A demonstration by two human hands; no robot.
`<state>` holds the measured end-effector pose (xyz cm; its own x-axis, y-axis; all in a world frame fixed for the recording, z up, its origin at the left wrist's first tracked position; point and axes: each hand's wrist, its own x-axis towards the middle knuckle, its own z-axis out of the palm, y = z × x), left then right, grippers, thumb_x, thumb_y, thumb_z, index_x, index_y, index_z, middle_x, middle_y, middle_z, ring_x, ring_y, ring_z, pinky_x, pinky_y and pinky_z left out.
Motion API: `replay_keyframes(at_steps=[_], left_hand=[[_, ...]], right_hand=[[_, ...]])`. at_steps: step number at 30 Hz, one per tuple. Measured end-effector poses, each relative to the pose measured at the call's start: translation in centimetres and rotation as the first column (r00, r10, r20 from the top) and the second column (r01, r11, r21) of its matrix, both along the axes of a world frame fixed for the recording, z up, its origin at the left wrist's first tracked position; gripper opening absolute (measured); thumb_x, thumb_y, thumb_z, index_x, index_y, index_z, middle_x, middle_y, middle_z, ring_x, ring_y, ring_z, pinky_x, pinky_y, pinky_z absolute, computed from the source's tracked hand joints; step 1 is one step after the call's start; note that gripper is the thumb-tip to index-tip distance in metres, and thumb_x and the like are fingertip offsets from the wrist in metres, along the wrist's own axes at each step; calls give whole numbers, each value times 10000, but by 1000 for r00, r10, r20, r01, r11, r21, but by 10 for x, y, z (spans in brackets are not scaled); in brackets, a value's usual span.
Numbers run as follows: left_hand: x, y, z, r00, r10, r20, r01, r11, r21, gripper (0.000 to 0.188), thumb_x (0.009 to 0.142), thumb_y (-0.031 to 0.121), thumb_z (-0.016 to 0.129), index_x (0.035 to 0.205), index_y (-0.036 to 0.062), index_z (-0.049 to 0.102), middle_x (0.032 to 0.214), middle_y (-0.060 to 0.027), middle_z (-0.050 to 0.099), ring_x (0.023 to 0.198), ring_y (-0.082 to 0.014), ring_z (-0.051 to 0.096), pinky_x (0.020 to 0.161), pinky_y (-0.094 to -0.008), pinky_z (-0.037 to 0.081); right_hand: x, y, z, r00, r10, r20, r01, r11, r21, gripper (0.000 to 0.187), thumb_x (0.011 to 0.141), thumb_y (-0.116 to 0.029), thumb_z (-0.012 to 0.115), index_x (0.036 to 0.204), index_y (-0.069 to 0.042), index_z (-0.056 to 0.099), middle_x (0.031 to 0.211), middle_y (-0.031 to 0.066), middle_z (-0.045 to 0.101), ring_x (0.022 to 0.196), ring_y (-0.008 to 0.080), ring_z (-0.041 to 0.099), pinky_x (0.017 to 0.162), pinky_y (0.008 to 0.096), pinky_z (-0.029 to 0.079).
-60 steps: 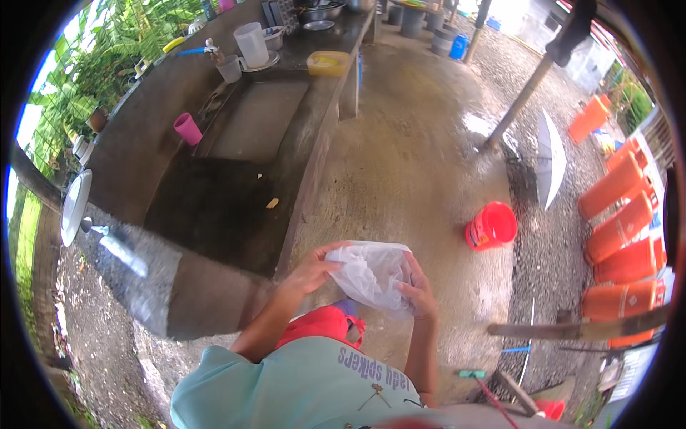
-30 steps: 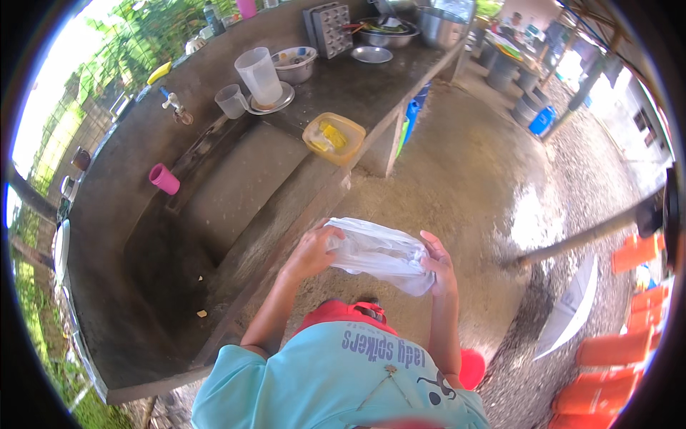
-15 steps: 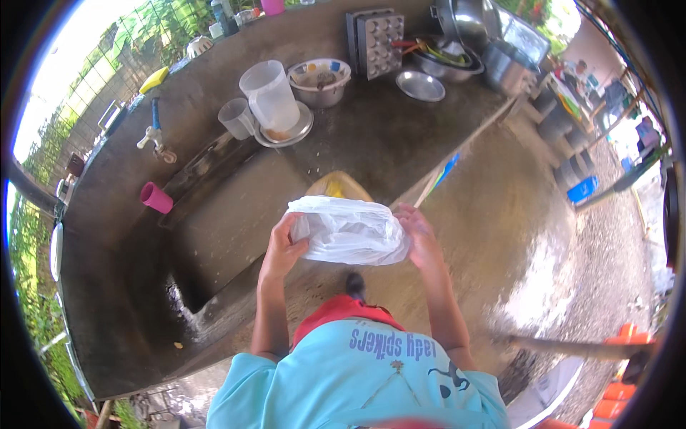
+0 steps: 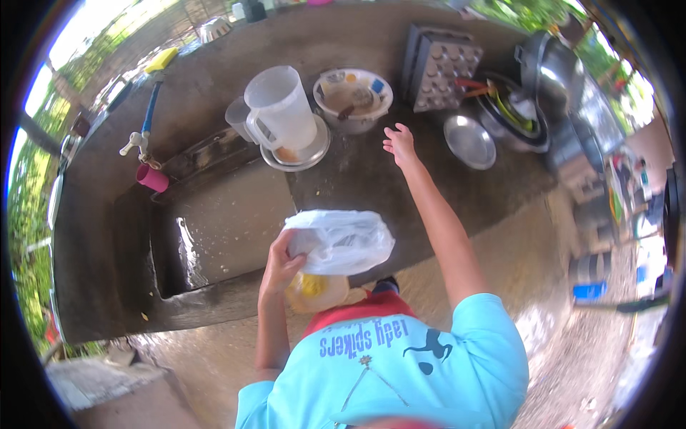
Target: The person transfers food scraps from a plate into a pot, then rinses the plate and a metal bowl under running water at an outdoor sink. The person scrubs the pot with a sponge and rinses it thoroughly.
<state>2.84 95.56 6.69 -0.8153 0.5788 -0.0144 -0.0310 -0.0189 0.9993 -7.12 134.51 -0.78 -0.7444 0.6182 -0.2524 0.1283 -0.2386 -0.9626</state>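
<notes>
My left hand (image 4: 280, 263) is closed on the rim of a white, thin plastic bag (image 4: 344, 244), whose mouth gapes upward. Partly hidden beneath the bag is a pale container (image 4: 330, 294) with something yellow in it; I cannot tell what supports it. My right arm stretches forward over the counter. Its hand (image 4: 399, 145) is empty, with the fingers apart and slightly bent. That hand is just short of a white basin (image 4: 354, 120) with dark bits inside and a metal cupcake tin (image 4: 444, 71) leaning on the back wall.
A clear pitcher (image 4: 282, 107) stands on a metal plate (image 4: 307, 159), beside a smaller clear jug (image 4: 238, 118). Right of my hand lie a round metal pan (image 4: 469, 141) and a basin of utensils (image 4: 511, 129). Leftward are a sunken sink (image 4: 221, 222), a tap (image 4: 136, 145) and a pink cup (image 4: 152, 178).
My right hand has let go of the bag and reached forward over the counter. The left hand still holds the bag. The view has shifted, and the yellow-filled container appears nearer my body.
</notes>
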Motion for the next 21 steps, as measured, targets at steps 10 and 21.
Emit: replay_keyframes(at_steps=[10, 21], left_hand=[[-3, 101, 9, 936, 344, 72, -337, 937, -88, 481, 628, -113, 457, 1097, -18, 512, 1003, -23, 536, 952, -104, 499, 844, -227, 382], [11, 89, 3, 886, 453, 100, -450, 891, -56, 505, 633, -98, 449, 1129, -27, 508, 1003, -34, 541, 932, -102, 512, 825, -215, 395]], right_hand=[[-140, 91, -26, 901, 105, 422, -158, 983, 91, 771, 645, -84, 741, 1243, -89, 256, 1175, 214, 480, 934, 350, 581, 605, 453, 564], [-98, 70, -40, 941, -25, 338, 49, 997, -61, 675, 605, 32, 628, 1159, -116, 273, 1083, 170, 476, 823, 289, 566, 493, 368, 476]])
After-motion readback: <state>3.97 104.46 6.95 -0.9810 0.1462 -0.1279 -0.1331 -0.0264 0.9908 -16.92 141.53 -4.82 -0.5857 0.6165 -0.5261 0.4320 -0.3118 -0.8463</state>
